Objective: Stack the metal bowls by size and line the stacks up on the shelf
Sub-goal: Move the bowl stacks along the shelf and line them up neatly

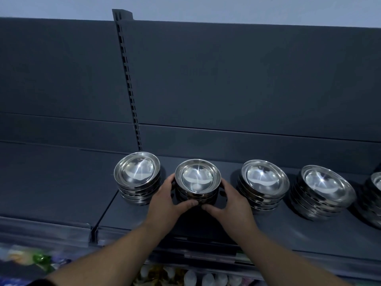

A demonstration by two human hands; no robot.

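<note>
Several stacks of shiny metal bowls stand in a row on the dark grey shelf (61,193). The second stack from the left (197,179) is gripped from both sides: my left hand (165,200) wraps its left side and my right hand (231,203) its right side, thumbs meeting in front at its base. To its left stands a stack (137,174) close by. To the right stand two more stacks (265,180) (325,188), and a further one (376,182) is cut off by the right frame edge.
A slotted upright post (127,79) divides the grey back panel behind the leftmost stack. A seam (97,221) splits the shelf into two boards. Below the shelf's front edge, blurred packaged goods and white bottles (206,277) sit on a lower level.
</note>
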